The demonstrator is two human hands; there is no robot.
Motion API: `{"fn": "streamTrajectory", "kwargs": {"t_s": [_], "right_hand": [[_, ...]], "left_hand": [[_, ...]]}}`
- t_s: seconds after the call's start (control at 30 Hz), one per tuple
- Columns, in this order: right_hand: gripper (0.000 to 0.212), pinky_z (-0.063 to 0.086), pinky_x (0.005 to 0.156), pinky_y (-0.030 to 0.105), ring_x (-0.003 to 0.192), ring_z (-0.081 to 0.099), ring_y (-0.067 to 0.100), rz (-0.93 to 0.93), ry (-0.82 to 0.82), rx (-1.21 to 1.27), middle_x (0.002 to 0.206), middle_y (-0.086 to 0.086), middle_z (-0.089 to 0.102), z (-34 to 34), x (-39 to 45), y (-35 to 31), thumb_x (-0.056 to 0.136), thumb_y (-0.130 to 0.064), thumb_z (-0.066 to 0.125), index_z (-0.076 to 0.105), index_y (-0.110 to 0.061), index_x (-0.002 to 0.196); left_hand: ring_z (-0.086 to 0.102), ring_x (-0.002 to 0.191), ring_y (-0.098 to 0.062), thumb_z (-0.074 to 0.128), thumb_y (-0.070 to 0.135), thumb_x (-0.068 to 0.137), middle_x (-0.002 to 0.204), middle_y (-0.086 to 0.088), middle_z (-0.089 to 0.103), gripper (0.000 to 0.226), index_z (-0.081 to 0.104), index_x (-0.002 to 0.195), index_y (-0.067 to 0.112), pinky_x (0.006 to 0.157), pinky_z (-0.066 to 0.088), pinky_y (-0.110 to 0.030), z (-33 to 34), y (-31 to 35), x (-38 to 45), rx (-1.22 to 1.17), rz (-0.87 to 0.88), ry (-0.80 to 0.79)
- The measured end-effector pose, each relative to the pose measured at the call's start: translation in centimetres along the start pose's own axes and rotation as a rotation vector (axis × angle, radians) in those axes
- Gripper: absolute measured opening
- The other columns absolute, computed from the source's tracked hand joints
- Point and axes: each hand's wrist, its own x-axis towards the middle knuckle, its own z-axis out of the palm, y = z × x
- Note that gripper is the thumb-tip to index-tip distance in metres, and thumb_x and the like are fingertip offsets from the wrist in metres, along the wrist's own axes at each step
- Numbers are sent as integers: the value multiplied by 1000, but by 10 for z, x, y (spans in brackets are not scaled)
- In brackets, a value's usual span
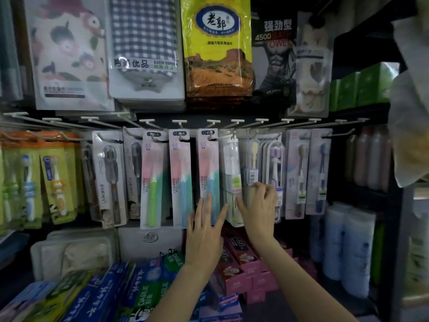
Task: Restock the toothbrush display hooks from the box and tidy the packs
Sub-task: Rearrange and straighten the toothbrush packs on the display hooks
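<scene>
Left hand (pixel 204 231) flat, fingers straight and spread, pressed on pink-teal toothbrush pack (pixel 208 168) hung mid hook row, right hand (pixel 257 205) grip curled, pinching lower edge of yellow toothbrush pack (pixel 253 163) just right of white pack (pixel 231 175), toothpaste boxes (pixel 148 291) on shelf below.

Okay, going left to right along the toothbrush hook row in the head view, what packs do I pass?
Yellow-green packs → clear LMK packs → three pink-and-teal SS packs → white pack touched by both hands → yellow brush pack → two lilac packs.
</scene>
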Motion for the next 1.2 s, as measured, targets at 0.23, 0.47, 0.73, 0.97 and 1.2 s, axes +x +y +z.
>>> {"fn": "streamTrajectory", "kwargs": {"t_s": [0.23, 0.47, 0.73, 0.97, 1.2], "right_hand": [[61, 46, 89, 38, 118, 41, 29, -7, -73, -4, 130, 15, 37, -8, -2, 11, 83, -36, 67, 39, -7, 130], [64, 43, 93, 41, 118, 42, 33, 38, -75, 27, 130, 19, 39, -9, -15, 14, 82, -30, 70, 39, -2, 131], [50, 38, 96, 41, 116, 40, 32, 20, 22, 84, 126, 19, 40, -27, -6, -7, 88, -25, 62, 42, -1, 128], [58, 37, 96, 38, 121, 40, 33, 359, 125, 210, 133, 20, 37, -51, 35, 33, 89, -22, 61, 33, 3, 133], [72, 34, 98, 34, 126, 37, 34, 283, -1, 191, 138, 24, 34, -59, 76, 69, 84, -20, 68, 27, 7, 135]], "left_hand": [[32, 131, -35, 86, 8, 44, 144, -20, 36, 102, 44, 136, 21, 91, 45, -50, 4, 4, -5, 18, -18, -54], [33, 129, -33, 85, 5, 46, 141, -21, 41, 100, 42, 135, 20, 93, 44, -49, -8, -10, -13, 37, 66, -79], [48, 124, -33, 82, 2, 52, 136, -18, 48, 84, 52, 130, 10, 95, 42, -49, -45, -50, -2, 45, 133, -26], [49, 125, -32, 81, 4, 57, 139, -15, 46, 82, 51, 132, 13, 100, 34, -46, -40, -6, 28, -3, 214, 8], [39, 132, -33, 79, 13, 61, 144, -11, 41, 79, 50, 135, 18, 103, 33, -50, -11, 61, 52, 48, 274, -3]]}}
